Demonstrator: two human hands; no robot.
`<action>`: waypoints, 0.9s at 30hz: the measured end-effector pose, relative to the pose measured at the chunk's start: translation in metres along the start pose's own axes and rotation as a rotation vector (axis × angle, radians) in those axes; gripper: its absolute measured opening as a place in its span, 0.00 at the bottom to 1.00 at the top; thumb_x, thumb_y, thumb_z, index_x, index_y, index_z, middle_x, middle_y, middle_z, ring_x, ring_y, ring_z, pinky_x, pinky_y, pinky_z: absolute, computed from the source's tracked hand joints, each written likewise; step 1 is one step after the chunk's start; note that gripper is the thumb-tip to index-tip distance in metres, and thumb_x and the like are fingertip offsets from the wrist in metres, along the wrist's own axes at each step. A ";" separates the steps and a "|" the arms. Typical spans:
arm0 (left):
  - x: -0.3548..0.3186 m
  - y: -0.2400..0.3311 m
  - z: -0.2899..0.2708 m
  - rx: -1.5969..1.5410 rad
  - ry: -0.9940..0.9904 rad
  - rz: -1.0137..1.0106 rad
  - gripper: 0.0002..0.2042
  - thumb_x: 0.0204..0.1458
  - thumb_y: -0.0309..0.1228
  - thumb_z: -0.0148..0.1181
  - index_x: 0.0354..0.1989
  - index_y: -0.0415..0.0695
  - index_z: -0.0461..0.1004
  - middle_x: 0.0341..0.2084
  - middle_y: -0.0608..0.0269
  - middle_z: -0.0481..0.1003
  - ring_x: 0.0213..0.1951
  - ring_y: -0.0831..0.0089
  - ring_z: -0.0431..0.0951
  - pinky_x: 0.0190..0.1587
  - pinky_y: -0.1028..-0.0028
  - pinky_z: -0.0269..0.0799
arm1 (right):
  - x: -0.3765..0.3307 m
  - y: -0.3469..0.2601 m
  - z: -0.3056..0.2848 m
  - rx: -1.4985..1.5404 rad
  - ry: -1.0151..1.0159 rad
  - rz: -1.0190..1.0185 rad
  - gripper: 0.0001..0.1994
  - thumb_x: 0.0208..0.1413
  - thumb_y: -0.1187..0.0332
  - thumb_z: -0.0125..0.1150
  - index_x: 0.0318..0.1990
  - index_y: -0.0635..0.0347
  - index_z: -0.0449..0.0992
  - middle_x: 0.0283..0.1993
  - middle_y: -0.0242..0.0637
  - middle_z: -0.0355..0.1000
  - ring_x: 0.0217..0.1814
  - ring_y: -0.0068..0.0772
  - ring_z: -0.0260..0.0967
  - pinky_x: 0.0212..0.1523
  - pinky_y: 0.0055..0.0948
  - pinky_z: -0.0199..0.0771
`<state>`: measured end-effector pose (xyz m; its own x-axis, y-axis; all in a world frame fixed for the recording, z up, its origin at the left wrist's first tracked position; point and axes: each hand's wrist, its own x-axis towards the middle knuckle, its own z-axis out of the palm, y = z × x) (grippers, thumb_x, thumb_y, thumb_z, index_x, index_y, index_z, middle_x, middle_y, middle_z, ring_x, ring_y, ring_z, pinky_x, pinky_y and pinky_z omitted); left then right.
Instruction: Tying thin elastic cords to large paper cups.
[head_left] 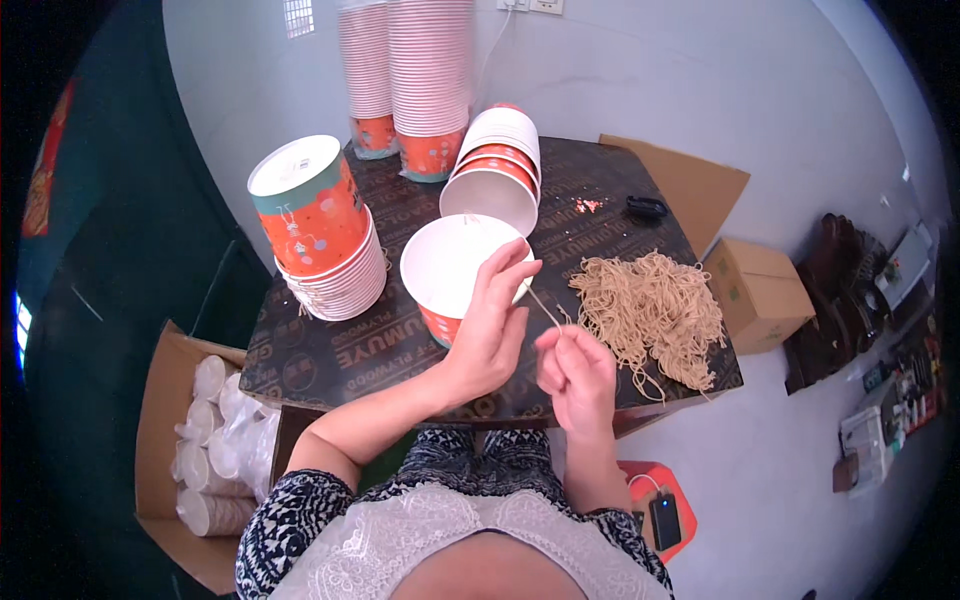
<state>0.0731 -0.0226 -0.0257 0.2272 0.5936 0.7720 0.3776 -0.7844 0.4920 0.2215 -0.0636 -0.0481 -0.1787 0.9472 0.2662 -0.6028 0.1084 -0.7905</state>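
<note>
A paper tub (440, 270), white inside and orange outside, stands upright near the table's front edge. My left hand (488, 325) is beside its right side, fingers stretched out and apart; whether it touches the rim is hard to tell. A thin tan cord (541, 305) runs from near the left hand's fingers to my right hand (578, 375), which is closed in a pinch on it. Right of my hands lies a loose heap of tan cords (655, 315).
An upside-down stack of tubs (310, 215) stands at left, a tipped stack (500, 165) lies behind, and tall wrapped stacks (430, 80) rise by the wall. A black object (646, 207) lies at far right. Cardboard boxes (165, 430) flank the dark table (375, 370).
</note>
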 end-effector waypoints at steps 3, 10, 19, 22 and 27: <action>-0.013 0.002 0.001 -0.264 0.146 0.056 0.23 0.53 0.08 0.42 0.58 0.37 0.63 0.62 0.44 0.57 0.57 0.56 0.69 0.62 0.62 0.67 | 0.016 0.004 0.001 0.201 -0.028 -0.040 0.12 0.68 0.64 0.46 0.40 0.64 0.72 0.19 0.23 0.54 0.18 0.16 0.48 0.18 0.20 0.48; -0.064 0.005 -0.018 -0.215 0.167 -0.230 0.12 0.63 0.19 0.43 0.52 0.35 0.68 0.40 0.56 0.73 0.31 0.80 0.72 0.35 0.80 0.70 | 0.036 0.020 0.004 0.620 -0.182 -0.033 0.14 0.69 0.65 0.40 0.42 0.63 0.73 0.18 0.23 0.50 0.20 0.18 0.47 0.20 0.21 0.50; -0.090 0.008 -0.020 -0.600 -0.045 -0.747 0.11 0.56 0.25 0.62 0.45 0.34 0.75 0.24 0.68 0.77 0.24 0.85 0.73 0.27 0.81 0.70 | 0.030 0.033 0.018 0.597 -0.154 -0.034 0.14 0.69 0.66 0.40 0.40 0.62 0.73 0.18 0.23 0.51 0.20 0.19 0.48 0.20 0.21 0.50; -0.092 0.007 -0.032 -0.594 -0.106 -0.816 0.07 0.58 0.25 0.60 0.40 0.35 0.76 0.22 0.68 0.76 0.24 0.85 0.73 0.26 0.80 0.70 | 0.018 0.037 0.021 -0.012 0.099 -0.229 0.11 0.66 0.70 0.45 0.45 0.65 0.73 0.29 0.31 0.66 0.28 0.21 0.58 0.32 0.21 0.62; -0.089 0.008 -0.053 -0.110 -0.216 -0.565 0.04 0.57 0.24 0.60 0.34 0.36 0.77 0.20 0.63 0.76 0.23 0.81 0.74 0.25 0.77 0.70 | 0.000 0.043 0.019 -0.848 0.331 -0.646 0.20 0.54 0.82 0.53 0.56 0.70 0.67 0.52 0.43 0.70 0.37 0.25 0.68 0.37 0.21 0.68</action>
<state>0.0080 -0.0912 -0.0690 0.1997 0.9371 0.2862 0.4001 -0.3446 0.8492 0.1810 -0.0642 -0.0719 0.2683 0.6583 0.7033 0.2408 0.6610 -0.7107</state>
